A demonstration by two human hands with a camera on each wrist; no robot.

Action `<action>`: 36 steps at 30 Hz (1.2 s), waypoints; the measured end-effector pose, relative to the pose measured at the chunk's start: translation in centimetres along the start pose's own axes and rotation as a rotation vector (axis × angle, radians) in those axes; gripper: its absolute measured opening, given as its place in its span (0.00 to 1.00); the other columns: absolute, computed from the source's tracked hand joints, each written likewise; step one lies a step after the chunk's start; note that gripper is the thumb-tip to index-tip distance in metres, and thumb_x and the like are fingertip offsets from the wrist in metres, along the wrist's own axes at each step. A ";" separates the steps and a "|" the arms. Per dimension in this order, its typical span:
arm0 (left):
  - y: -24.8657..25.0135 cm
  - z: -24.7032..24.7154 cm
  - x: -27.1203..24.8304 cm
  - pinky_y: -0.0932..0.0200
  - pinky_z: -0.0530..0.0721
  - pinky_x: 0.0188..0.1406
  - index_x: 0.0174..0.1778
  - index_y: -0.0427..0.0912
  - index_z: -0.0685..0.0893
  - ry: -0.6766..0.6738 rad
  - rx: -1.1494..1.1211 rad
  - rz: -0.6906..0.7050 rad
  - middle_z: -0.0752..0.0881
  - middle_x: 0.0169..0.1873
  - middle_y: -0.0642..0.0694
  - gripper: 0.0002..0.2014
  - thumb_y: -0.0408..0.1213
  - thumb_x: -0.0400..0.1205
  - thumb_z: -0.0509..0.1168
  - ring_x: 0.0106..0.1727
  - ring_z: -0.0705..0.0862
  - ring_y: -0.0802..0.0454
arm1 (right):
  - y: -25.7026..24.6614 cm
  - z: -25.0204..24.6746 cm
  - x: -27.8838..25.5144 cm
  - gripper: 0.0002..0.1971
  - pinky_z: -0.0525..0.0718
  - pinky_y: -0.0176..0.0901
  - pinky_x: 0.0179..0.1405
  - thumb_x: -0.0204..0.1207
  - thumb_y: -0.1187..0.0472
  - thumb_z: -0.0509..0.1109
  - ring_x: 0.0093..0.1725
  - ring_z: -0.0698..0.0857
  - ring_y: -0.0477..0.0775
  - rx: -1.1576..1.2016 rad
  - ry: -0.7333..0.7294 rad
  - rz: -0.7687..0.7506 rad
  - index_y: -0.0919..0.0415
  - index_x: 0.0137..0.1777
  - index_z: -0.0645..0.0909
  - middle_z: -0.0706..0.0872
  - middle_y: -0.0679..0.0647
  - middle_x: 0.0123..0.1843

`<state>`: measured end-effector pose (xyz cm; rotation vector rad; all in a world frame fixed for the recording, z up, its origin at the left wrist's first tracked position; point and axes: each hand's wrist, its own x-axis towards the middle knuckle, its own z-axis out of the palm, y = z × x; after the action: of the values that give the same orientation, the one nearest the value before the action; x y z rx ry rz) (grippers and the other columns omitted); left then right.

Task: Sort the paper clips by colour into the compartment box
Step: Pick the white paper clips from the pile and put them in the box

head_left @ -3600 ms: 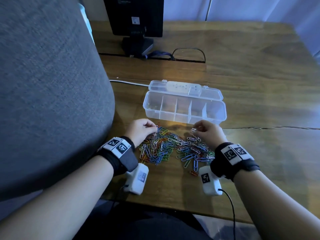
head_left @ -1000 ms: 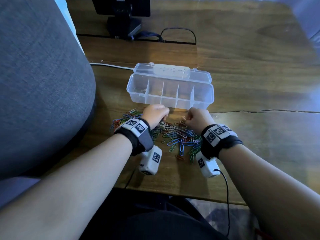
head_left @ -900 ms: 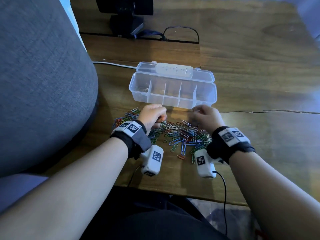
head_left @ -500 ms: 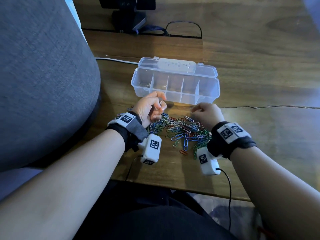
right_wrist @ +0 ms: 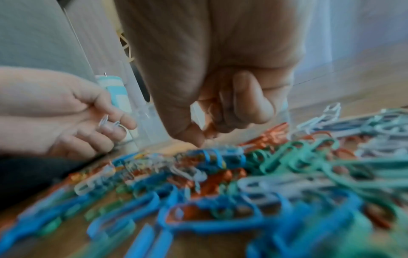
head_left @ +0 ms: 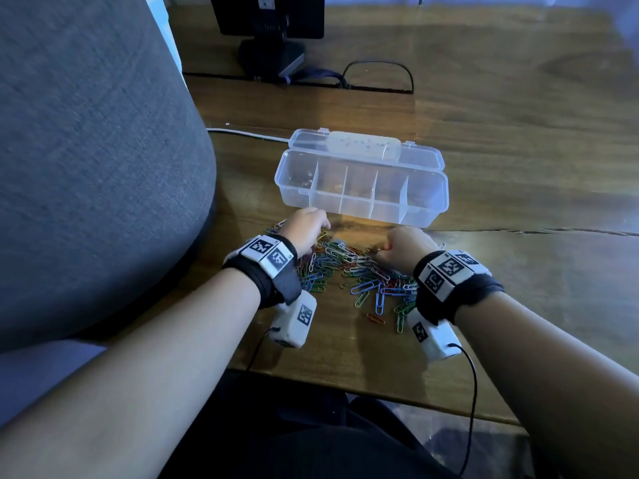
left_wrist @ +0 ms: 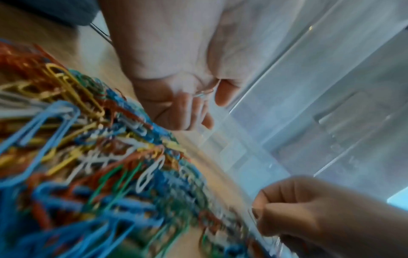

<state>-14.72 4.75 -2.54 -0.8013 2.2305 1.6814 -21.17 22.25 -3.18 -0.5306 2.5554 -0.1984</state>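
Observation:
A heap of coloured paper clips (head_left: 349, 271) lies on the wooden table in front of the clear compartment box (head_left: 359, 188), whose lid is folded back. My left hand (head_left: 321, 223) is at the heap's far left edge, near the box's front wall. Its curled fingers hold pale white clips (left_wrist: 204, 93), which also show in the right wrist view (right_wrist: 106, 122). My right hand (head_left: 383, 248) is knuckles up over the heap's right side. Its thumb and fingers (right_wrist: 243, 97) pinch together at a thin pale clip (left_wrist: 253, 214) just above the heap.
A grey upholstered chair back (head_left: 96, 167) fills the left. A monitor stand (head_left: 273, 53) and black cables (head_left: 377, 77) sit at the back of the table, and a white cable (head_left: 249, 133) runs behind the box. Bare wood lies to the right.
Half a second ago my left hand was raised and turned up; it has now dropped to the heap's far left edge. The right hand stays at the heap's right side.

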 end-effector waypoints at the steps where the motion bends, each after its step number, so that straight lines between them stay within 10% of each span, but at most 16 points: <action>1: 0.3 -0.7 -0.1 0.68 0.59 0.18 0.33 0.39 0.72 0.013 -0.147 -0.011 0.64 0.26 0.46 0.11 0.27 0.80 0.51 0.18 0.62 0.53 | -0.3 -0.5 -0.1 0.16 0.67 0.38 0.21 0.75 0.60 0.66 0.29 0.74 0.55 0.080 -0.006 -0.001 0.61 0.27 0.69 0.74 0.54 0.27; 9: 3.4 -6.8 1.9 0.63 0.69 0.20 0.33 0.42 0.75 0.285 -0.257 0.041 0.73 0.26 0.46 0.13 0.23 0.80 0.57 0.23 0.69 0.54 | -7.5 -7.5 1.1 0.13 0.71 0.35 0.18 0.72 0.84 0.57 0.26 0.72 0.55 1.352 -0.122 -0.048 0.67 0.37 0.72 0.71 0.61 0.31; 20: 5.0 -8.0 2.2 0.60 0.63 0.29 0.30 0.38 0.72 0.132 -0.336 0.027 0.64 0.28 0.43 0.10 0.23 0.76 0.54 0.25 0.64 0.52 | -12.2 -8.5 6.8 0.16 0.64 0.38 0.28 0.79 0.75 0.50 0.19 0.65 0.49 1.110 -0.229 0.118 0.62 0.31 0.67 0.64 0.56 0.30; 24: 4.9 -8.2 1.7 0.56 0.74 0.40 0.31 0.46 0.78 0.188 -0.278 0.088 0.76 0.32 0.46 0.11 0.28 0.77 0.59 0.37 0.75 0.51 | -11.4 -9.0 5.4 0.20 0.79 0.42 0.47 0.81 0.74 0.48 0.45 0.86 0.61 1.209 -0.192 0.100 0.67 0.66 0.76 0.82 0.59 0.50; 29: 3.4 -7.8 -0.7 0.61 0.79 0.36 0.46 0.41 0.82 0.134 -0.127 0.138 0.83 0.41 0.44 0.06 0.27 0.82 0.61 0.40 0.81 0.52 | -7.3 -8.6 1.3 0.10 0.81 0.41 0.32 0.78 0.73 0.60 0.34 0.81 0.54 1.025 -0.055 -0.051 0.63 0.38 0.78 0.82 0.59 0.37; 36: -0.9 -3.8 -2.8 0.64 0.79 0.40 0.48 0.38 0.90 0.066 0.425 0.244 0.89 0.47 0.41 0.08 0.27 0.77 0.68 0.45 0.84 0.49 | -1.9 -1.9 -1.1 0.07 0.75 0.36 0.32 0.72 0.69 0.67 0.38 0.78 0.54 0.214 0.025 -0.060 0.59 0.34 0.79 0.81 0.56 0.35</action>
<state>-11.46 1.84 -0.71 -0.5021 2.6861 1.2048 -20.61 21.05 -0.62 -0.5252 2.5041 -0.4958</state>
